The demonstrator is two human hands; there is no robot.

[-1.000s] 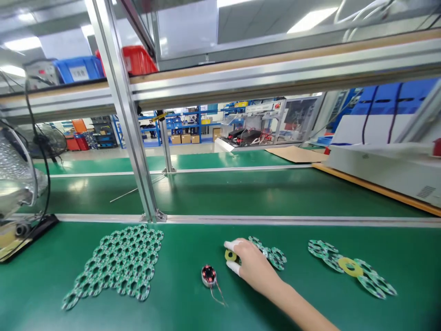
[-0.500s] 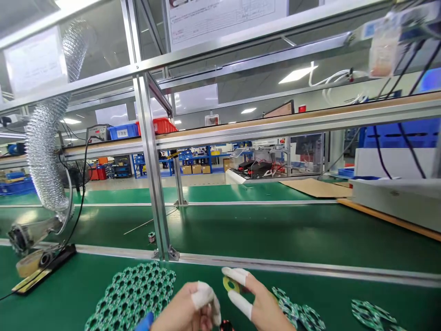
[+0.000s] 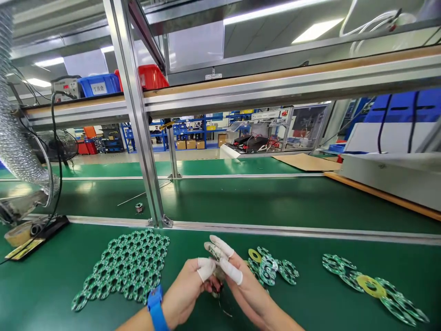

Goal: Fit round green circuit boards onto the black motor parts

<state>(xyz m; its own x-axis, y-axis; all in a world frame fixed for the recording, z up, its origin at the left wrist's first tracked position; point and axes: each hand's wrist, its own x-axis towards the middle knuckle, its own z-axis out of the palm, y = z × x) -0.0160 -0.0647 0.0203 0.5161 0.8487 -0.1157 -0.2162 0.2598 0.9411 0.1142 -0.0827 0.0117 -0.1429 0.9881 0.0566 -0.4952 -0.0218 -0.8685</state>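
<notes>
Green-ringed small part [image 3: 216, 276] is sitting pinched between left hand [image 3: 188, 294] and right hand [image 3: 241, 287]; light, fragile, best gripped by edges.

Single head-worn view, forward and down over the green bench [image 3: 310, 294], hands close below.

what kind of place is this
Most likely an electronics assembly line in a factory. A green-matted workbench holds panels of ring-shaped circuit boards, an aluminium frame carries shelves with parts bins, and more racks and machines fill the hall behind.
</notes>
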